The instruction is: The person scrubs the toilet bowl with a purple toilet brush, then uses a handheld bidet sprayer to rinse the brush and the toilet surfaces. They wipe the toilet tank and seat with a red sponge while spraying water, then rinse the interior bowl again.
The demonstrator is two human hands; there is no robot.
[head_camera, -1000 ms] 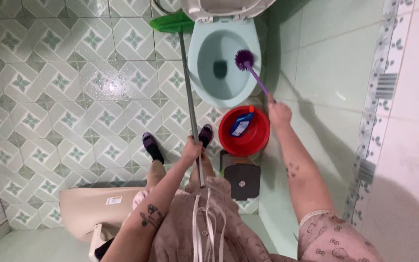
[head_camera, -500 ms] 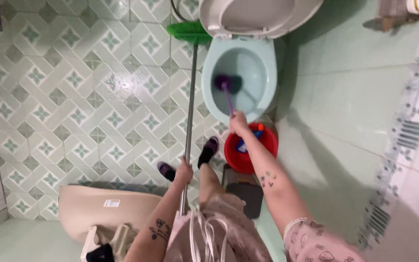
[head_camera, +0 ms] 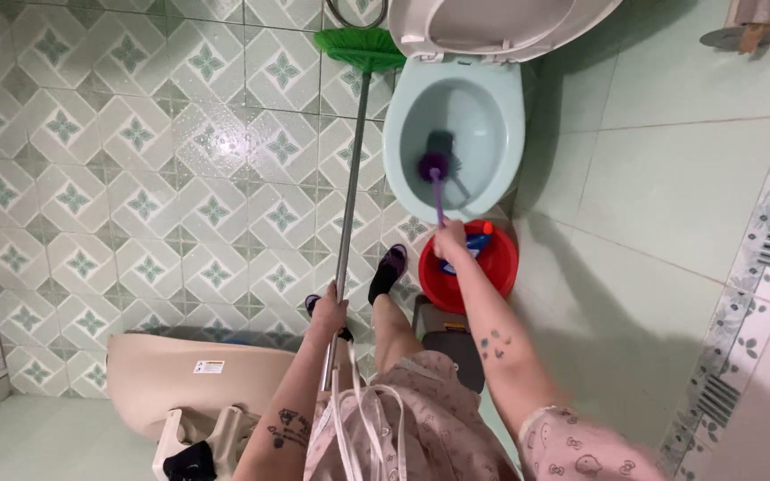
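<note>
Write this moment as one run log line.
left hand: grips broom pole | right hand: grips purple toilet brush | brush head: inside toilet bowl

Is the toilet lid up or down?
Up. The white toilet lid is tipped back, so the pale blue toilet bowl lies open, and the purple toilet brush in the right hand reaches inside it.

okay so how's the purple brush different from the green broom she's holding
The purple toilet brush has a small round head inside the pale blue toilet bowl; the green broom has a wide flat head on the tiled floor. The brush's handle is short and purple, the broom's long and grey. Right hand grips the brush, left hand the broom.
</note>
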